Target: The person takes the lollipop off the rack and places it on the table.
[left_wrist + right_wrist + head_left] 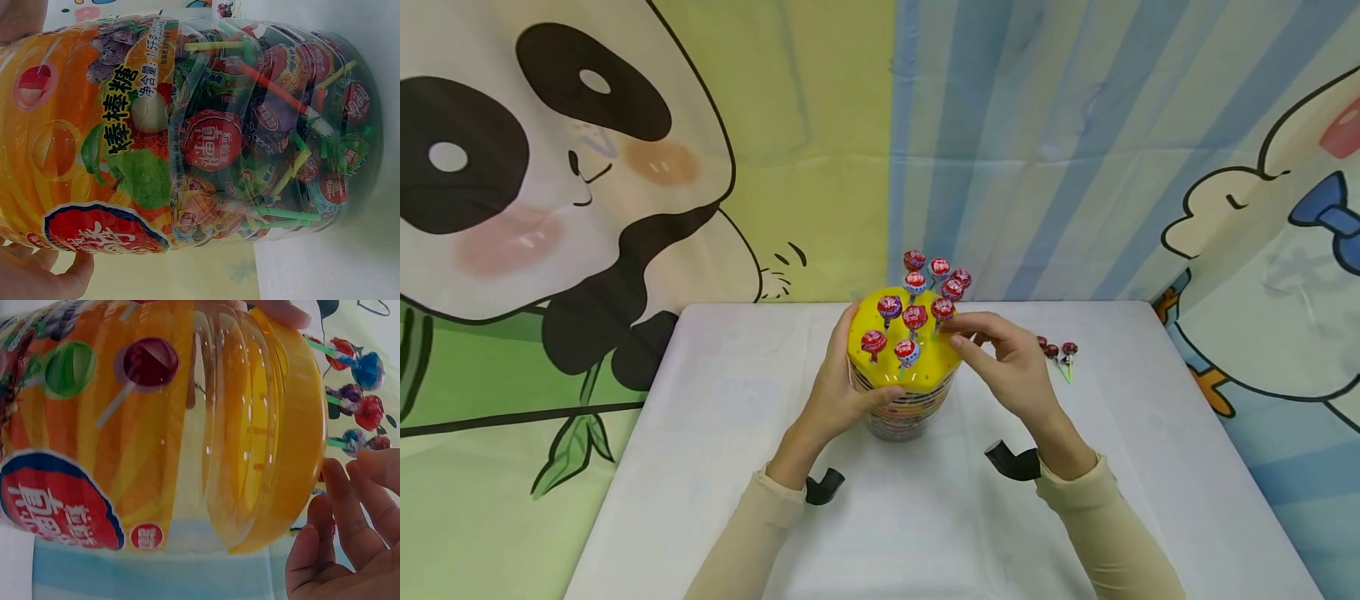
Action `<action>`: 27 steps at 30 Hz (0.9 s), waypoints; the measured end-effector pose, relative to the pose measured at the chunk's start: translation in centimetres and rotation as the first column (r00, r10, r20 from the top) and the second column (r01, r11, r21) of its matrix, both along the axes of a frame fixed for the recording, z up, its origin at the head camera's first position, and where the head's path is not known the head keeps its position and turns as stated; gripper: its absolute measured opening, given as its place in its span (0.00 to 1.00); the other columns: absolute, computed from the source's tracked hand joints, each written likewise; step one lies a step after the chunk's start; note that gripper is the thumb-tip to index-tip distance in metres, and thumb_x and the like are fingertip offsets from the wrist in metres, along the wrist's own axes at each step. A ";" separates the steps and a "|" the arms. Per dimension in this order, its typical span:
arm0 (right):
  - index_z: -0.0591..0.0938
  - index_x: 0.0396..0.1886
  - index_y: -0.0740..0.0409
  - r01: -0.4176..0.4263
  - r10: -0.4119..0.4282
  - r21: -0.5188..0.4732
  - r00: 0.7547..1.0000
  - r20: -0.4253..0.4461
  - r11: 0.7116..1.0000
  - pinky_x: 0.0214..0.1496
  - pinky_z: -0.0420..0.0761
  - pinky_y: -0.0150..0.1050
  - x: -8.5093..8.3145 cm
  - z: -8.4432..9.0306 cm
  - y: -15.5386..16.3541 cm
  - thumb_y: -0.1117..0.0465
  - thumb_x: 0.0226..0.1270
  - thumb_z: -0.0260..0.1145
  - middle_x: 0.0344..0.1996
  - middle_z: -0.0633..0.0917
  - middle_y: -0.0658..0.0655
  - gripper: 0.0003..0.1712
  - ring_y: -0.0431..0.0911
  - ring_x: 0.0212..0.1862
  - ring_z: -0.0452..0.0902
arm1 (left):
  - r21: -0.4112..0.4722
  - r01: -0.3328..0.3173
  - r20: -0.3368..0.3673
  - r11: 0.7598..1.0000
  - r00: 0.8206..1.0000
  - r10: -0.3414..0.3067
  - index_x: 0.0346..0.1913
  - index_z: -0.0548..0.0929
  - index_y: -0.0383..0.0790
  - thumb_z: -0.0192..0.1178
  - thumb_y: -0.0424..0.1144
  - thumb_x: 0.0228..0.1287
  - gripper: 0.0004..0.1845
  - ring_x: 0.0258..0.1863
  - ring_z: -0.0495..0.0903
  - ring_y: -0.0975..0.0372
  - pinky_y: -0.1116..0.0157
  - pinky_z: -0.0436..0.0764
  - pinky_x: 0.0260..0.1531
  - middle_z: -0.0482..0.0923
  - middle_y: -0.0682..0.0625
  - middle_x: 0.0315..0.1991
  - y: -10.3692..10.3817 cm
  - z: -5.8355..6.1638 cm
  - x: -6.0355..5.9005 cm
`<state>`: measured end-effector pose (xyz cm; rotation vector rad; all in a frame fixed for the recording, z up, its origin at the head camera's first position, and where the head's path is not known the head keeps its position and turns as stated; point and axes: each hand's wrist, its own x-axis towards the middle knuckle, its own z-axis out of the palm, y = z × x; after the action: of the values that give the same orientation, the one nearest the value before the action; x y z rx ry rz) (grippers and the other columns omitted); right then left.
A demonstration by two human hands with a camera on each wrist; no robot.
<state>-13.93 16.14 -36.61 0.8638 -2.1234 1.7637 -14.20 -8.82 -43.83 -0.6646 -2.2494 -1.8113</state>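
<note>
Head looks down; wrists flank the shared jar (901, 392) closely.

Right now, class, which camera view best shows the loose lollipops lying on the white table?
The head view: the loose red-wrapped lollipops lie in plain sight on the white table, just right of the right hand. Neither wrist view shows them; the clear plastic lollipop jar fills both.

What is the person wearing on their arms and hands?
Both hands are bare: the left hand and right hand show no gloves or rings. Long cream sleeves cover both arms to the wrists. A black strap-on device sits at the right wrist, and another at the left.
</note>
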 end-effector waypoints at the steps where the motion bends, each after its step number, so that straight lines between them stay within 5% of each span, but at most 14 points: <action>1: 0.84 0.51 0.68 0.000 0.000 0.002 1.000 -0.009 1.000 0.44 0.76 0.36 0.0 -0.1 -0.2 0.82 0.63 0.64 0.45 0.86 0.64 0.18 0.49 0.45 0.76 | -0.004 -0.003 -0.001 1.000 1.000 0.003 0.80 0.43 0.63 0.74 0.61 0.51 0.61 0.66 0.67 0.63 0.58 0.72 0.64 0.55 0.61 0.74 0.0 0.0 0.0; 15: 0.85 0.50 0.63 0.051 -0.049 0.046 0.998 -0.034 0.998 0.41 0.74 0.34 -0.1 0.2 -1.5 0.78 0.64 0.66 0.43 0.85 0.56 0.16 0.46 0.39 0.73 | 0.003 0.001 0.006 1.000 1.000 -0.001 0.80 0.43 0.63 0.75 0.60 0.51 0.61 0.66 0.67 0.63 0.58 0.73 0.63 0.56 0.61 0.74 0.0 0.0 0.1; 27: 0.83 0.45 0.72 0.048 -0.047 0.008 0.997 -0.056 0.999 0.40 0.75 0.32 -0.1 1.0 -1.8 0.83 0.62 0.63 0.40 0.85 0.65 0.14 0.46 0.38 0.74 | -0.001 -0.001 0.000 1.000 1.000 0.001 0.80 0.43 0.62 0.74 0.62 0.51 0.61 0.66 0.67 0.63 0.58 0.73 0.63 0.56 0.61 0.74 0.1 0.0 0.0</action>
<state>-14.05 14.34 -35.63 0.8472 -2.1008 1.6886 -14.16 -8.76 -43.88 -0.6633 -2.2498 -1.8098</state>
